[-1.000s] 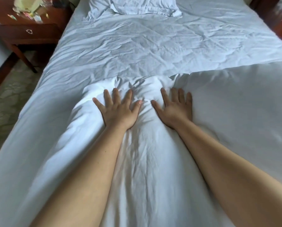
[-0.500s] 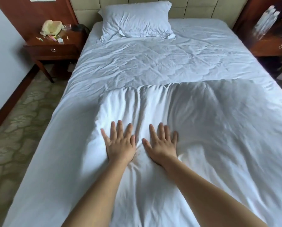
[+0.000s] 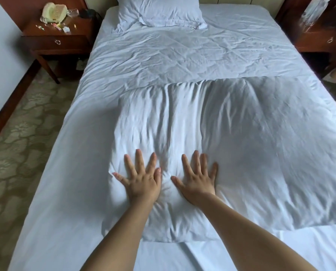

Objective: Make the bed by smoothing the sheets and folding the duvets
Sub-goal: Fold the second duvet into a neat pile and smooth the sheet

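Observation:
A folded white duvet [image 3: 251, 143] lies across the lower half of the bed, creased lengthwise near its left end. My left hand [image 3: 140, 178] presses flat on the duvet's near left part, fingers spread. Beside it, a little to the right, my right hand [image 3: 198, 178] also lies flat with fingers apart. Neither hand grips any cloth. The wrinkled white sheet [image 3: 182, 57] covers the mattress beyond the duvet, and one white pillow [image 3: 159, 10] rests at the head, left of centre.
A wooden nightstand [image 3: 59, 40] with a cream telephone [image 3: 54, 11] and small litter stands at the left of the bed. Another nightstand [image 3: 319, 38] is at the right. Patterned carpet [image 3: 20, 133] runs along the left side.
Both hands have slid back along the duvet towards me, from its far folded edge to its near part. The view has pulled back, and the duvet's near edge now shows.

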Demonstrator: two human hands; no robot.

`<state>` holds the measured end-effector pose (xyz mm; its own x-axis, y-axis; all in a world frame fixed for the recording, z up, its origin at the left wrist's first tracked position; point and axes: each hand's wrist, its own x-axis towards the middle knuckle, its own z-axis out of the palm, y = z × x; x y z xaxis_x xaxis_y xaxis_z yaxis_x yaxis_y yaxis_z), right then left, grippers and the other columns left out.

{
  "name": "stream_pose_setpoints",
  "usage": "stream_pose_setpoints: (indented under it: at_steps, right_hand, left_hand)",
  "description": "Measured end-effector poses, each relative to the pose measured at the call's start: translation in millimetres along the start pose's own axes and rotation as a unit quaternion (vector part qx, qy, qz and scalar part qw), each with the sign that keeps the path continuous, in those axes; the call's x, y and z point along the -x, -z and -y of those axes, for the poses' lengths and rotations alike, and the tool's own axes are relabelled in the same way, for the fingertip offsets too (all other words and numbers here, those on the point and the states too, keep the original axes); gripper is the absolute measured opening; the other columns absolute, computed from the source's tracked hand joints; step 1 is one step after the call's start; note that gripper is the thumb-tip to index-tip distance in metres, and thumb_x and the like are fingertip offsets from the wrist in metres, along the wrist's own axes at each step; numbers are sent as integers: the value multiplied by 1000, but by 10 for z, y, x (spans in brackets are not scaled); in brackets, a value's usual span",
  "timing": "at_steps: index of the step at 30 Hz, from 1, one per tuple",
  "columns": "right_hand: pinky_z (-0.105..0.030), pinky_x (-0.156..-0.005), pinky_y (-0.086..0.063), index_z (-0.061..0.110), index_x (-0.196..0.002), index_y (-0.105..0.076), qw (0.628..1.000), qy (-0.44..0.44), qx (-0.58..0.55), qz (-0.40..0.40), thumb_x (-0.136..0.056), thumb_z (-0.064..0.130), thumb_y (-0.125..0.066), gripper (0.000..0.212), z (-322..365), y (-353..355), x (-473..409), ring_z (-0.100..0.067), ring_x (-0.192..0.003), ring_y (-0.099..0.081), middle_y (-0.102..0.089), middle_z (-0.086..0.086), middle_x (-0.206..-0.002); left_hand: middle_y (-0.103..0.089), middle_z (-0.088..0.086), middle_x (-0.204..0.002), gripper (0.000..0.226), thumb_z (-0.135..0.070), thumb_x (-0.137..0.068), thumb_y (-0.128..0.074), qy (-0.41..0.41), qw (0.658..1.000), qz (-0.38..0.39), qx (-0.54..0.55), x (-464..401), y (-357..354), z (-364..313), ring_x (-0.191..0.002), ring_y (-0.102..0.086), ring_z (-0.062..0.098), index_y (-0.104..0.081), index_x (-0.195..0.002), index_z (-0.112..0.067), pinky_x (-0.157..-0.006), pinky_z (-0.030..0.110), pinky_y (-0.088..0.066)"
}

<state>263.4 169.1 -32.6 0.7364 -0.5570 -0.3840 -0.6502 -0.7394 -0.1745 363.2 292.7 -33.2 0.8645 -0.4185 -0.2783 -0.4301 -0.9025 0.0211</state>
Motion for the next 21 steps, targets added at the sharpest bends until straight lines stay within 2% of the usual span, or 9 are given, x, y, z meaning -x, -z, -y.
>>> stream_pose_setpoints:
  at_steps: [4, 8, 13, 16, 21]
  right_hand:
    - [-55, -109, 22, 38, -149, 14, 1000, -2, 15, 6, -86, 76, -20, 81, 12, -112, -203, -24, -143, 29, 30, -4, -155]
    - [-55, -109, 21, 37, -150, 14, 998, 1, 19, 58, -86, 75, -21, 82, -9, 9, -244, -25, -142, 29, 31, -4, -155]
    - [-48, -113, 18, 38, -150, 15, 997, 27, 8, 72, -87, 75, -19, 80, -135, 192, -24, -21, -144, 26, 27, -4, -157]
    - [-42, -115, 17, 37, -151, 10, 998, 41, 10, 55, -89, 71, -18, 76, -273, 286, 64, -17, -146, 19, 19, -2, -159]
    - [-37, -116, 18, 32, -153, -11, 995, 72, 65, -14, -92, 62, -29, 70, -773, 578, 93, -15, -147, 12, 4, -1, -162]
  left_hand:
    - [22, -3, -158, 54, -55, -97, -15, -2, 1000, 8, 10, -180, -112, -21, -141, 28, 33, 5, -147, -49, -99, 77, 10]
    - [24, -2, -158, 54, -57, -97, -12, -7, 999, 48, 4, -249, -56, -21, -141, 28, 34, 6, -147, -49, -100, 77, 6]
    - [25, 0, -157, 56, -58, -96, -10, 11, 999, 29, 10, 56, 128, -140, -141, 29, 34, 9, -147, -46, -103, 72, 15]
    - [24, -1, -158, 55, -55, -97, -8, -2, 1000, 23, 19, 174, 252, -420, -142, 27, 33, 13, -147, -46, -103, 70, 16]
    - [20, -4, -159, 52, -50, -100, -11, -68, 997, 19, 30, 299, 352, -914, -145, 19, 29, 11, -147, -46, -107, 69, 10]
